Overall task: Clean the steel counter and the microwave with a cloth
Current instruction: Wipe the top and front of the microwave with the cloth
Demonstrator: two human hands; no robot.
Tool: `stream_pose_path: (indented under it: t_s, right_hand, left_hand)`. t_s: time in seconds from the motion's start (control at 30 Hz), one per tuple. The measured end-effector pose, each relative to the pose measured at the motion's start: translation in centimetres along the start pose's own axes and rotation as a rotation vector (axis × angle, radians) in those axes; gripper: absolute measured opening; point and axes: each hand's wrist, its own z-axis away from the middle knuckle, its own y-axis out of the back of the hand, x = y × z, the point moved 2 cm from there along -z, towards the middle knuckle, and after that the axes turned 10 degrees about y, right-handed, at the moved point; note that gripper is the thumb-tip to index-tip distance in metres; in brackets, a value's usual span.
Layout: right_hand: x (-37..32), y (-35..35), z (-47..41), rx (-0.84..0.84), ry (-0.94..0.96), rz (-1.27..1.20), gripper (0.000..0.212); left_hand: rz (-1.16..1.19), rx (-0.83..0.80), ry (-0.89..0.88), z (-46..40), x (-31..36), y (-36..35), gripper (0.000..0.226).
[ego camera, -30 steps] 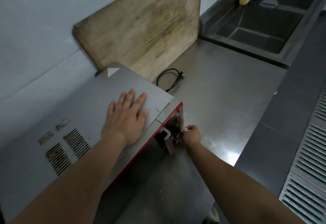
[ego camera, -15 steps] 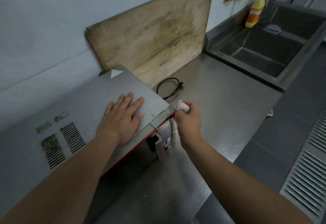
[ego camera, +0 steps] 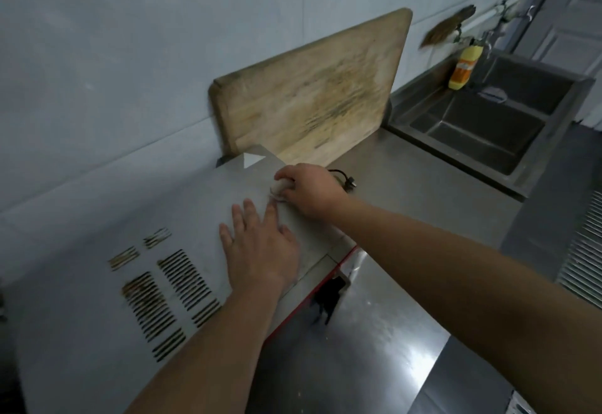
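Microwave (ego camera: 97, 283) top gets wiped, right hand (ego camera: 309, 190) grip bunching a cloth (ego camera: 279, 185) at one o'clock of the flat, empty left hand (ego camera: 260, 250); steel bench (ego camera: 423, 192) seemingly awaits.

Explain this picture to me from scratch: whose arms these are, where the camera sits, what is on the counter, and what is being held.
There is no machine here. The single view comes from a camera worn on a person's head, looking down at their two bare arms. The left hand lies flat, fingers spread, on top of the microwave, a grey box with vent slots and a red front edge. The right hand is closed on a small pale cloth and presses it on the microwave's top, near its far corner. The microwave stands on a steel counter. A worn wooden board leans against the wall behind it, and a black cord lies beside it. Further right is a sink with a yellow bottle at its back.
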Motion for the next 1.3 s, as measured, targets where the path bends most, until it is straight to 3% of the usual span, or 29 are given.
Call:
stream_pose_path:
  t_s: [0.27, 0.6, 0.93, 1.3]
  right_hand:
    - [-1.4, -3.3, -9.2, -0.011, 0.108, 0.020, 0.037]
    - [-0.1, -3.3, -14.4, -0.024, 0.132, 0.071, 0.031]
    - [1.9, -3.8, -12.9, -0.048, 0.356, 0.028, 0.030]
    - [4.3, -1.6, -1.8, -0.044, 0.495, -0.049, 0.025]
  left_hand:
    - [0.044, -0.006, -0.016, -0.9, -0.6, -1.1, 0.057]
    - [0.040, -0.013, -0.011, -0.6, -0.6, -0.4, 0.061]
    - [-0.019, 0.038, 0.162, -1.0, 0.0, 0.2, 0.059]
    - [-0.130, 0.074, 0.345, -1.6, -0.3, -0.7, 0.061]
